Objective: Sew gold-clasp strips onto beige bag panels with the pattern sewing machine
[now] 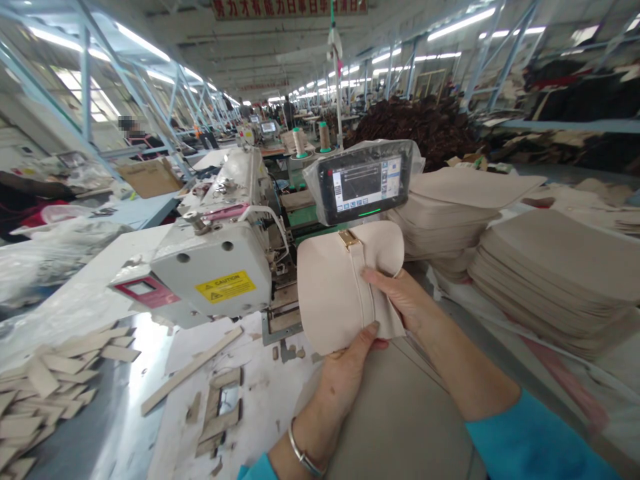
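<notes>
I hold up a cream leather panel (333,287) with a stitched strap and a gold buckle (349,239) at its top. My left hand (345,373) pinches the panel's lower edge, thumb on its front. My right hand (403,300) grips the panel's right side, fingers pressed on the strap. The panel hangs in front of a grey sewing machine (215,260) and just below its touch-screen panel (367,181). A larger beige piece (400,413) lies under my forearms.
Stacks of beige cut panels (555,273) rise at the right. Loose strips (45,393) are piled at the lower left, with one long strip (193,370) on the white table. Thread cones (300,141) stand behind the machine. A person sits at far left.
</notes>
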Tool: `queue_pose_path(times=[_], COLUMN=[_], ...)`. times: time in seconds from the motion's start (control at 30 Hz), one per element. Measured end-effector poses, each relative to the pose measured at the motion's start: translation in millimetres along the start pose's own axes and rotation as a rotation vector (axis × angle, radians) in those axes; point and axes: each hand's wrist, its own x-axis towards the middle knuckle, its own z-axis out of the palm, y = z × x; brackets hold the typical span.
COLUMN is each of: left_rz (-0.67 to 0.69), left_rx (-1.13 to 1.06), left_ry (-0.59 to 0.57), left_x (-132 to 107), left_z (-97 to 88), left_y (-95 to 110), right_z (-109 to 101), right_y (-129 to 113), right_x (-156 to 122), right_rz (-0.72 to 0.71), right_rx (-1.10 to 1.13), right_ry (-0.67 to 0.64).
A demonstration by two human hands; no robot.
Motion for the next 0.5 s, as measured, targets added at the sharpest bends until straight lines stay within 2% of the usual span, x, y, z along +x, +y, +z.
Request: queue_pose_path(times=[0.2,0.37,0.5], left_rz=[0.025,0.069,0.075], left_rx=[0.005,-0.123,-0.106], left_ry=[0.025,0.0,-0.024], left_x=[-2.1,7.2,12.3], left_z=[-0.2,-5.5,-10.8], left_y=[2.7,-3.4,-9.5], right_z=[-3.0,-3.9,-4.8], right_y=[2.0,-3.0,-6.2], right_x=[0.2,-5.0,-7.3], right_rz=[0.108,0.117,0.148], right_rx=[-0.064,-0.06,-0.084], right_ry=[-0.019,-0.03,-0.049])
